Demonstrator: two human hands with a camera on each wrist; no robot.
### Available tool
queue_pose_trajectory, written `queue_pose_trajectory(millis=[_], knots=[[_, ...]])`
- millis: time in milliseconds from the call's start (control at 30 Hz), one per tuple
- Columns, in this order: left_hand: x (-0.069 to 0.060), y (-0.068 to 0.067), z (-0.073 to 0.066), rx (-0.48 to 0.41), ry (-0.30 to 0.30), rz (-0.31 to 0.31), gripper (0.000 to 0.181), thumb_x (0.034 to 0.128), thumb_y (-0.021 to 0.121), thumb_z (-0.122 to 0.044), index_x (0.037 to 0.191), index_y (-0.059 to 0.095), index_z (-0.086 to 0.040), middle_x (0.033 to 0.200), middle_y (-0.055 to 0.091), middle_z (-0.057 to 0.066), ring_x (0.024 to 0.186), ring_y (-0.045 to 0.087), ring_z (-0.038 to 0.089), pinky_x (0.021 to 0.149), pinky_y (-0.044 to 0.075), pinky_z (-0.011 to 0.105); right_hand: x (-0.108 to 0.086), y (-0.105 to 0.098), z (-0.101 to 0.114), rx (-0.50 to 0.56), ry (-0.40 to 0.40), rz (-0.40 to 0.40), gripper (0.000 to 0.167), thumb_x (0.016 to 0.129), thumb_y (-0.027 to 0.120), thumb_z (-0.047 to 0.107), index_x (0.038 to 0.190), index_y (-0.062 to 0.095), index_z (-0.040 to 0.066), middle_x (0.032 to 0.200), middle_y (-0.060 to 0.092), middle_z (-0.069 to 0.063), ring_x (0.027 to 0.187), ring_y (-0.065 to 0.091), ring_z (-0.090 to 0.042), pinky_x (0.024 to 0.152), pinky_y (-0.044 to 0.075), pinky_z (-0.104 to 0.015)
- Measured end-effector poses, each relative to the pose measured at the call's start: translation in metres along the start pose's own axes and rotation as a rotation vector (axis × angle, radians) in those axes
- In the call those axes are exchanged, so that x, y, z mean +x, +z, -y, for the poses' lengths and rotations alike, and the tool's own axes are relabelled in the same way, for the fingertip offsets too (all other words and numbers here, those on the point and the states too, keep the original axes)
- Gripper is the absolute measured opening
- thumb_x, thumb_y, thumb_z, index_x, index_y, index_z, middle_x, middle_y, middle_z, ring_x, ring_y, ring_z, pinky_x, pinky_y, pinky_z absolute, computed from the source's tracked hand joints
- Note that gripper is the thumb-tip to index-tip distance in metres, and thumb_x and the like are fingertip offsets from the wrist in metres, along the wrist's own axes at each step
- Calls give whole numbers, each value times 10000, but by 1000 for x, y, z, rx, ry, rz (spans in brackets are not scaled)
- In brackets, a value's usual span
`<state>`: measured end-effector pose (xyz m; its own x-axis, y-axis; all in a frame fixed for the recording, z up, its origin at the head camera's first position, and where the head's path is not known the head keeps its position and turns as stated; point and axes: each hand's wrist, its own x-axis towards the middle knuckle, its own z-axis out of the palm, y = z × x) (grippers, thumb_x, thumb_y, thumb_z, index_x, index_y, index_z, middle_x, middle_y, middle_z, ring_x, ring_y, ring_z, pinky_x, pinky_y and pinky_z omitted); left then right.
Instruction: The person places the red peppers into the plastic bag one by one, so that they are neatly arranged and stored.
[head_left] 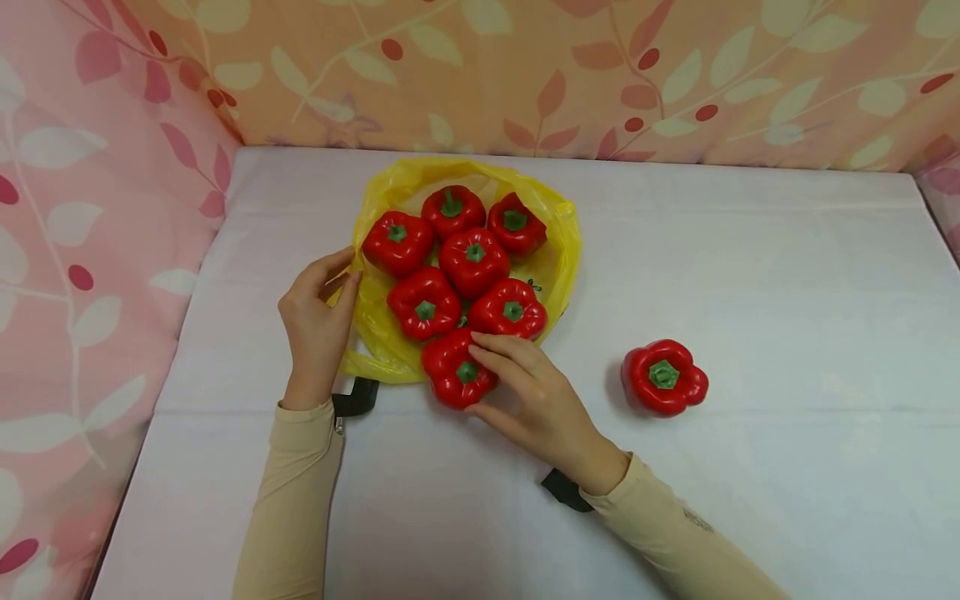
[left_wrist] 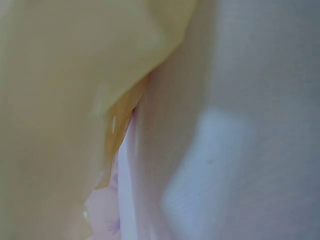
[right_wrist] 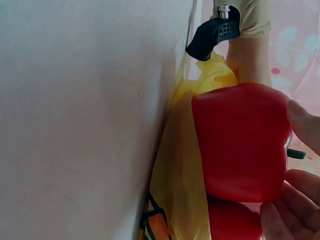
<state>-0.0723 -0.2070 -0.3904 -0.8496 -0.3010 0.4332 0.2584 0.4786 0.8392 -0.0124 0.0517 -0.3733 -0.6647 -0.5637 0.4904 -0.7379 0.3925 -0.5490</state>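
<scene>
A yellow plastic bag [head_left: 562,250] lies spread with its mouth wide, holding several red bell peppers [head_left: 474,262] with green stems. At the bag's left rim, my left hand [head_left: 315,321] pinches the plastic between thumb and fingers. My right hand [head_left: 540,396] holds one bell pepper [head_left: 453,375] at the bag's near edge, thumb on the near side and fingers on top. That pepper [right_wrist: 245,142] fills much of the right wrist view, beside the yellow plastic. Up close and blurred, the bag [left_wrist: 60,100] covers the left of the left wrist view, where the left hand is hidden.
Another red bell pepper [head_left: 663,377] stands alone on the white tablecloth [head_left: 787,333], right of the bag. A small dark and orange item [right_wrist: 157,225] shows by the bag low in the right wrist view. Flower-patterned cloth walls [head_left: 525,75] close the back and sides.
</scene>
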Motion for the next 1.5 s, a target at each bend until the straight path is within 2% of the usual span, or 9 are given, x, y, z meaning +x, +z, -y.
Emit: queue_pose_trajectory(millis=[300,567,800,967,1067,1167,1300,1400,1500], knots=[[-2,-4,-1,12,-12,-7,256,855,667,-20,1104,672,41,1108,669,125,1043,625,190,861,525,239,-3,-2,0,11,-48,33,640,696,848,142,1251,574,-18,1317,512,-124,1233,450,-258,1026,428,-326],[-5,-8,0,31,-12,-8,257,858,665,-27,1107,671,39,1111,668,126,1045,625,195,862,526,249,-5,0,1,-9,-52,67,676,670,857,94,1266,560,-23,1337,499,-127,1252,434,-254,1020,434,-342],[-5,-10,-1,22,-4,-22,259,855,668,-26,1105,672,40,1111,668,125,1046,623,190,864,528,255,8,4,5,-30,-77,27,589,703,834,99,1224,592,-29,1302,539,-136,1221,478,-254,1015,440,-344],[-5,-13,-2,42,-10,-33,265,856,673,-40,1111,673,32,1113,670,120,1049,625,189,874,524,265,9,3,5,-31,-49,31,571,695,841,97,1202,608,-25,1282,554,-129,1213,485,-242,1006,448,-329],[-7,-19,-2,46,-31,-55,269,845,684,-26,1106,674,37,1100,673,127,1032,633,203,868,527,259,9,2,3,-32,-30,43,568,699,839,99,1205,609,-21,1287,552,-123,1219,479,-235,1012,443,-325],[-14,-30,1,47,-87,-82,269,831,700,-17,1094,679,36,1070,680,135,986,649,191,841,533,220,9,2,3,-31,-23,51,573,700,838,99,1210,606,-18,1293,548,-118,1224,473,-232,1011,444,-327],[-32,-44,4,41,-187,-105,261,810,726,-23,1062,690,36,1016,684,158,867,650,50,779,529,142,9,1,1,-36,-27,40,589,686,847,97,1208,604,-23,1284,550,-124,1217,475,-244,1000,455,-344],[-47,-48,-2,81,-175,-97,202,799,740,-38,976,699,49,930,687,162,759,608,-55,711,517,91,8,0,-1,-37,-32,26,595,678,851,100,1204,602,-28,1274,553,-130,1209,480,-253,989,465,-354],[-59,-45,-11,124,-149,-30,142,794,754,-66,856,696,48,809,687,138,675,594,-60,621,504,70,7,0,-2,-30,-27,20,595,678,852,98,1203,601,-29,1274,550,-128,1211,476,-244,984,469,-344]])
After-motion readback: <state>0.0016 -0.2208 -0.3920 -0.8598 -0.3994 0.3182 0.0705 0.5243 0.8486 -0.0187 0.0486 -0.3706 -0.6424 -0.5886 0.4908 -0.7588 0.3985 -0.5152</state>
